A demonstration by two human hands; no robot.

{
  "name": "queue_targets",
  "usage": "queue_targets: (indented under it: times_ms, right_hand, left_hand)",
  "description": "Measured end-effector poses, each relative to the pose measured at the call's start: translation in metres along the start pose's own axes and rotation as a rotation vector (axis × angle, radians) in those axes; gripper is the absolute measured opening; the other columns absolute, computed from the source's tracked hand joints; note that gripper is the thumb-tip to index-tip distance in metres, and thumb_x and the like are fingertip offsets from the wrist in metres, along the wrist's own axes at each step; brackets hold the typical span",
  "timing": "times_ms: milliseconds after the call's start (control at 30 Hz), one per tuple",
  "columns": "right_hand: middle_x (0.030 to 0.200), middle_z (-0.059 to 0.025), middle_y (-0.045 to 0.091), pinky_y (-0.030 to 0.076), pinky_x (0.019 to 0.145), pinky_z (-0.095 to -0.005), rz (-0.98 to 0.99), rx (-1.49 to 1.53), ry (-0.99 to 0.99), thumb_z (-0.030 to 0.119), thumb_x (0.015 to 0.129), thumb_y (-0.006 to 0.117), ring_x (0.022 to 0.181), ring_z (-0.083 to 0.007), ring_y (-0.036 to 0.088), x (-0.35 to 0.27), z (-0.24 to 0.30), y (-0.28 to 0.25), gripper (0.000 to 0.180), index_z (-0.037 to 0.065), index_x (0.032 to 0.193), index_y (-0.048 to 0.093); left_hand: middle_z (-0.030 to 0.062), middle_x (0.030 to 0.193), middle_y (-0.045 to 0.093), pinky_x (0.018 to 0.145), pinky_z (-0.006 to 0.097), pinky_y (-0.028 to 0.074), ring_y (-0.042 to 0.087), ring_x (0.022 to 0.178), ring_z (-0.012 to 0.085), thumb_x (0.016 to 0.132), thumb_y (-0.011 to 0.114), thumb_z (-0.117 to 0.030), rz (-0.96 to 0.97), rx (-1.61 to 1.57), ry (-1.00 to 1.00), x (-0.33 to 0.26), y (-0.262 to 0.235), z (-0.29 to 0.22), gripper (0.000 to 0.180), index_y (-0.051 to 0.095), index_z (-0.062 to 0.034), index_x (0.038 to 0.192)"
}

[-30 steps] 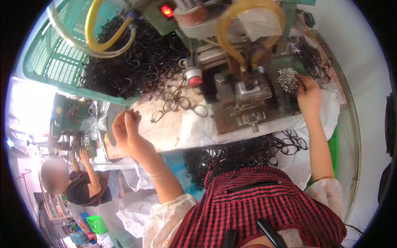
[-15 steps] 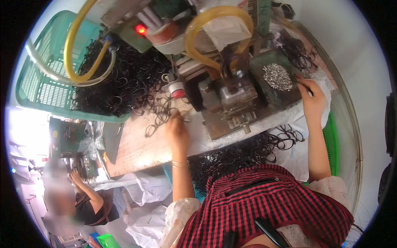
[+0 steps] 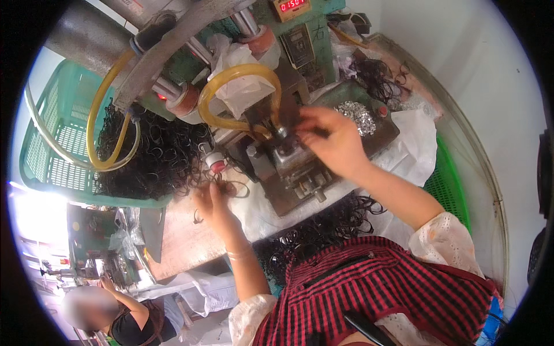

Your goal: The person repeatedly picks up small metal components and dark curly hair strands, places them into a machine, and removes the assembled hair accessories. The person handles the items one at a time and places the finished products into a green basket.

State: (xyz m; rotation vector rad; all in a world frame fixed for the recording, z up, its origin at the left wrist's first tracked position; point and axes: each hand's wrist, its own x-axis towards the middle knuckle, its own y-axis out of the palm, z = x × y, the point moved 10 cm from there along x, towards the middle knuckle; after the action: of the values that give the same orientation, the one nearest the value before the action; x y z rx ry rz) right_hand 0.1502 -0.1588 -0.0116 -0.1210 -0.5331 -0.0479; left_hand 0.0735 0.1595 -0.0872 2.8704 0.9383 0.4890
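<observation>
My right hand [image 3: 332, 141] reaches over the press die [image 3: 287, 151], fingers bent and drawn together at its right side. Whatever they pinch is too small or smeared to name. My left hand [image 3: 212, 210] is low over the table, left of the die, its fingers curled around a black looped piece [image 3: 197, 217] that sticks out beside the palm. More black loops [image 3: 235, 187] lie by its fingertips. Small silvery metal parts [image 3: 356, 118] are heaped on a plate right of the die. A yellow hose [image 3: 239, 70] arches above the die.
A green basket [image 3: 63, 144] full of black loops stands at the left. A red-topped button [image 3: 216, 161] sits beside the die. More black loops [image 3: 323, 225] rest at my lap. Press columns [image 3: 245, 23] rise behind. Another person [image 3: 141, 323] works at lower left.
My right hand has moved left from the heap of metal parts to the die. My left hand has shifted left and down. The view has turned, showing more of the press.
</observation>
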Motion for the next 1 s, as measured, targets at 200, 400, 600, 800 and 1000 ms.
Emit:
queue_targets:
  times_ms: [200,400,600,800,1000]
  right_hand:
    - [0.09,-0.0083,0.069,0.05,0.078,-0.0268,0.062,0.308,0.212,-0.004,0.078,0.066,0.087,-0.0123,0.065,-0.008,-0.012,0.013,0.043,-0.001,0.12,0.057]
    - [0.1,-0.0126,0.068,0.049,0.082,-0.0278,0.11,0.448,0.254,-0.002,0.08,0.063,0.095,-0.0163,0.065,-0.016,0.012,0.023,0.049,0.0,0.128,0.051]
    - [0.113,-0.0136,0.066,0.045,0.095,-0.0369,0.259,-0.416,-0.03,0.001,0.077,0.066,0.107,-0.0287,0.06,-0.021,0.027,-0.043,0.038,0.005,0.115,0.065]
    - [0.082,-0.0112,0.061,0.048,0.076,-0.0421,-0.092,-0.989,-0.081,0.011,0.073,0.073,0.087,-0.032,0.057,-0.039,-0.06,-0.093,0.019,0.004,0.088,0.064]
    - [0.083,-0.0089,0.06,0.048,0.073,-0.0413,-0.02,-0.874,-0.084,0.013,0.071,0.072,0.087,-0.0309,0.057,-0.002,-0.07,-0.089,0.016,0.009,0.085,0.064]
  left_hand:
    - [0.0116,0.094,0.06,0.07,0.031,0.055,0.062,0.078,0.019,0.097,0.05,-0.007,0.079,-0.055,0.339,-0.006,0.033,-0.091,0.01,0.05,-0.0018,0.105]
    - [0.0126,0.089,0.061,0.069,0.03,0.056,0.062,0.077,0.0207,0.096,0.05,-0.003,-0.289,0.002,0.521,-0.005,-0.007,-0.172,0.01,0.052,-0.0025,0.105]
    - [0.0178,0.098,0.064,0.073,0.033,0.06,0.065,0.086,0.0222,0.093,0.054,0.001,0.25,0.123,0.342,-0.041,0.077,-0.164,0.009,0.051,0.0029,0.101]
    - [0.0091,0.094,0.066,0.07,0.021,0.052,0.06,0.08,0.0085,0.083,0.068,0.006,0.41,0.158,0.349,-0.044,0.145,-0.142,0.015,0.057,0.0046,0.092]
    - [0.005,0.082,0.066,0.062,0.021,0.052,0.059,0.07,0.0058,0.082,0.069,0.004,0.409,0.307,0.419,-0.043,0.165,-0.147,0.011,0.063,0.0025,0.091]
